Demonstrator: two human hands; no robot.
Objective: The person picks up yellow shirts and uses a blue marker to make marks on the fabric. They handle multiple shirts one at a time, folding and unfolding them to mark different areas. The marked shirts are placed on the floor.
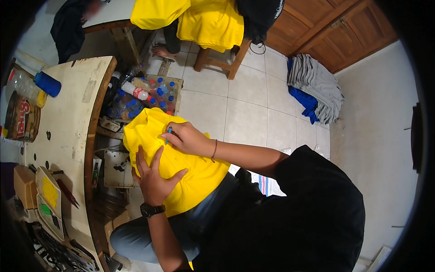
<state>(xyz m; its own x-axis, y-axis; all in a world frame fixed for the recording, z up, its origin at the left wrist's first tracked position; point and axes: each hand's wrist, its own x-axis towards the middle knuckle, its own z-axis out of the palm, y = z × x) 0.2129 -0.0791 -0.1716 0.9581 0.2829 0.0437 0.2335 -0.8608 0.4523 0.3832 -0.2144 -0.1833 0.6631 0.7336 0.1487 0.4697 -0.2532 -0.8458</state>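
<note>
A bright yellow piece of fabric (195, 181), likely a garment, is draped over my lap and bunched toward its far end. My left hand (156, 177), a black watch at its wrist, lies on the cloth with its fingers spread. Just beyond it and to the right, my right hand (183, 137) is closed around a small blue tool (169, 132) held against the fabric. Fingers cover most of that tool, so its exact kind cannot be made out.
At left stands a worn table (72, 122) with a blue thread cone (47, 84), a jar (21, 117) and a tray (50, 199). Behind the cloth is a crate of plastic bottles (176, 102). Yellow garments (210, 27) cover a wooden stool (215, 65) by another person's foot (163, 51). Grey folded cloth (312, 84) is stacked right.
</note>
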